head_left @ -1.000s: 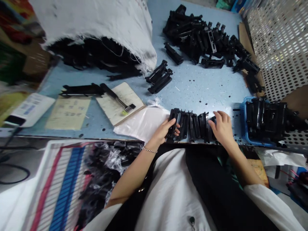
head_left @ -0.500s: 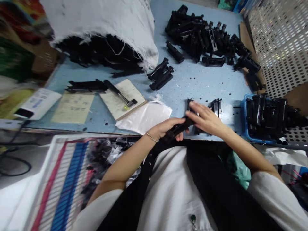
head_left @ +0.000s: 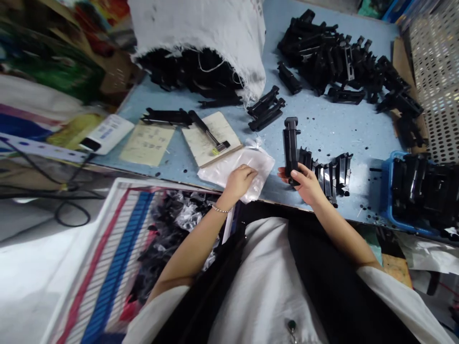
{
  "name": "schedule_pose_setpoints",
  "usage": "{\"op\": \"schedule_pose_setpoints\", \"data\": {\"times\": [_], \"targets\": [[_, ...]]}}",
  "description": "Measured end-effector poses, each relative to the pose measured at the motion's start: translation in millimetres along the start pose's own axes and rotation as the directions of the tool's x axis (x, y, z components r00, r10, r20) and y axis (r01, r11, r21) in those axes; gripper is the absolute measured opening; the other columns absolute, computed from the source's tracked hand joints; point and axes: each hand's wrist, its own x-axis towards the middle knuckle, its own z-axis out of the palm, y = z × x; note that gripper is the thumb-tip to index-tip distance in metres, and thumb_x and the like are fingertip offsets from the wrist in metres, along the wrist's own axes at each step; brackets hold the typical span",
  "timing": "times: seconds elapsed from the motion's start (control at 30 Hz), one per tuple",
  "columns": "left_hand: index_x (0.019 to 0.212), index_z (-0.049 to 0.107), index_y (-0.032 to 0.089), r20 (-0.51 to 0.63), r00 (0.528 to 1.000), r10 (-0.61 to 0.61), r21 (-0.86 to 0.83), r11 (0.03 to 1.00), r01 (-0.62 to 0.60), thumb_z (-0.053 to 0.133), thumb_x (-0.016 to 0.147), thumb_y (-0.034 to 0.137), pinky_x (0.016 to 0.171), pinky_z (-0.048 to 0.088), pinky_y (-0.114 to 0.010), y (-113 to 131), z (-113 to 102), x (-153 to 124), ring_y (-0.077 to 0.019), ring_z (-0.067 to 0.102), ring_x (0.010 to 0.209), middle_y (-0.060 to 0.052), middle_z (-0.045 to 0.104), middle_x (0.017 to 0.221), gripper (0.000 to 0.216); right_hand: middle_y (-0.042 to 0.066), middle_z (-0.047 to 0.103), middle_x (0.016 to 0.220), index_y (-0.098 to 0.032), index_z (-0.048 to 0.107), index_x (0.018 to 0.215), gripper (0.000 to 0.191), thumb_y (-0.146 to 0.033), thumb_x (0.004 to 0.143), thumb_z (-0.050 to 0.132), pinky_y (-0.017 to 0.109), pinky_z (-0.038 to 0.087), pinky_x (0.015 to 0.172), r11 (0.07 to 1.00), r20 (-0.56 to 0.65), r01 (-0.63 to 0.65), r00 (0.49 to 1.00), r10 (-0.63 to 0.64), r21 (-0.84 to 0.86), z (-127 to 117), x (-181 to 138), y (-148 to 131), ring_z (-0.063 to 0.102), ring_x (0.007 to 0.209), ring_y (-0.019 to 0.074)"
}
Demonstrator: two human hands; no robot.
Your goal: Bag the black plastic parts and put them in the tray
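My right hand (head_left: 306, 184) grips the lower end of a long black plastic part (head_left: 290, 143), which stands nearly upright in it. To the left, my left hand (head_left: 241, 181) rests on a stack of clear plastic bags (head_left: 260, 165), its fingertips pinched together at the top bag. Beside my right hand, several more black parts (head_left: 332, 177) lie in a row near the table edge. Beyond the bags sits a wooden block (head_left: 222, 126) with a small black-handled tool (head_left: 208, 131) across it.
A white woven sack (head_left: 201, 28) spills black parts at the back left. Behind stands a large pile of black parts (head_left: 322, 52). A blue basket (head_left: 389, 191) of them is at right. Below the table edge, a striped bag (head_left: 96, 272) holds dark wrapped pieces.
My left hand has let go of the black part and moved left onto the plastic bags. My right hand now holds the part alone, turned upright. The view has shifted left.
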Motion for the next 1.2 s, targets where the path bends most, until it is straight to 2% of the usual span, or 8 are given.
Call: {"op": "schedule_pose_setpoints", "data": {"times": [0.33, 0.57, 0.63, 0.73, 0.87, 1.0, 1.1, 1.2], "targets": [[0.082, 0.068, 0.018, 0.055, 0.998, -0.040, -0.121, 0.992, 0.047, 0.062, 0.082, 0.030, 0.071, 0.049, -0.028, -6, -21, 13, -0.0167, 0.062, 0.074, -0.001, 0.069, 0.078, 0.014, 0.008, 0.080, 0.096, -0.018, 0.072, 0.094, 0.035, -0.049, 0.079, 0.077, 0.037, 0.059, 0.091, 0.932, 0.155, -0.183, 0.978, 0.140, 0.313, 43, 24, 24, 0.074, 0.098, 0.0238], [0.104, 0.072, 0.016, 0.068, 0.957, 0.281, 0.365, 0.886, -0.286, 0.041, 0.087, 0.006, 0.103, 0.050, -0.044, 1, -42, -6, -0.0256, 0.063, 0.110, -0.012, 0.071, 0.115, 0.036, 0.004, 0.078, 0.090, -0.019, 0.069, 0.097, 0.029, -0.041, 0.081, 0.076, 0.026, 0.057, 0.073, 0.955, 0.055, -0.167, 0.986, 0.158, 0.245, 34, 10, 31, 0.072, 0.082, 0.0167], [0.123, 0.066, 0.015, 0.057, 0.956, 0.289, 0.354, 0.889, -0.290, 0.043, 0.087, 0.006, 0.106, 0.051, -0.043, -2, -42, -6, -0.0255, 0.061, 0.121, -0.013, 0.064, 0.132, 0.043, 0.006, 0.077, 0.085, -0.016, 0.068, 0.101, 0.038, -0.051, 0.086, 0.066, 0.025, 0.055, 0.060, 0.899, 0.232, -0.349, 0.928, 0.293, 0.263, 21, -6, 28, 0.070, 0.069, 0.0161], [0.140, 0.054, 0.014, 0.031, 0.957, 0.288, 0.244, 0.926, -0.286, 0.050, 0.084, 0.007, 0.104, 0.054, -0.040, -10, -42, -2, -0.0257, 0.056, 0.131, -0.015, 0.055, 0.145, 0.056, 0.007, 0.072, 0.072, -0.010, 0.066, 0.104, 0.051, -0.057, 0.092, 0.052, 0.021, 0.046, 0.045, 0.715, 0.492, -0.656, 0.718, 0.492, 0.242, 8, -22, 32, 0.061, 0.054, 0.0131], [0.154, 0.037, 0.021, 0.020, 0.968, 0.248, 0.170, 0.954, -0.248, 0.050, 0.083, 0.005, 0.099, 0.058, -0.040, -14, -43, -12, -0.0253, 0.058, 0.129, -0.015, 0.041, 0.158, 0.073, 0.002, 0.063, 0.062, -0.008, 0.061, 0.104, 0.052, -0.057, 0.096, 0.044, 0.016, 0.037, 0.038, 0.543, 0.603, -0.805, 0.561, 0.567, 0.239, 8, -15, 47, 0.047, 0.044, 0.0077], [0.161, 0.022, 0.025, 0.124, 0.928, 0.351, 0.191, 0.910, -0.369, 0.045, 0.086, 0.002, 0.111, 0.051, -0.043, 5, -32, -39, -0.0264, 0.047, 0.143, -0.014, 0.035, 0.162, 0.082, -0.004, 0.054, 0.057, -0.014, 0.059, 0.097, 0.049, -0.062, 0.092, 0.050, 0.016, 0.032, 0.038, 0.662, 0.492, -0.726, 0.652, 0.577, 0.186, 21, 2, 56, 0.039, 0.041, 0.0063], [0.162, 0.016, 0.023, 0.281, 0.825, 0.491, 0.140, 0.829, -0.541, 0.042, 0.088, 0.002, 0.119, 0.044, -0.042, 27, -19, -58, -0.0250, 0.038, 0.150, -0.015, 0.035, 0.162, 0.082, -0.004, 0.055, 0.061, -0.018, 0.059, 0.094, 0.042, -0.059, 0.089, 0.059, 0.019, 0.036, 0.043, 0.916, 0.239, -0.390, 0.885, 0.400, -0.089, 34, 1, 56, 0.044, 0.048, 0.0087], [0.158, 0.030, 0.021, 0.261, 0.816, 0.516, 0.139, 0.816, -0.561, 0.048, 0.092, 0.008, 0.116, 0.048, -0.040, 43, -21, -75, -0.0246, 0.050, 0.141, -0.015, 0.048, 0.153, 0.070, 0.002, 0.067, 0.088, -0.017, 0.060, 0.114, 0.047, -0.052, 0.086, 0.069, 0.026, 0.051, 0.066, 0.900, 0.302, -0.012, 0.940, 0.159, -0.437, 43, -11, 44, 0.061, 0.075, 0.0145]]}}
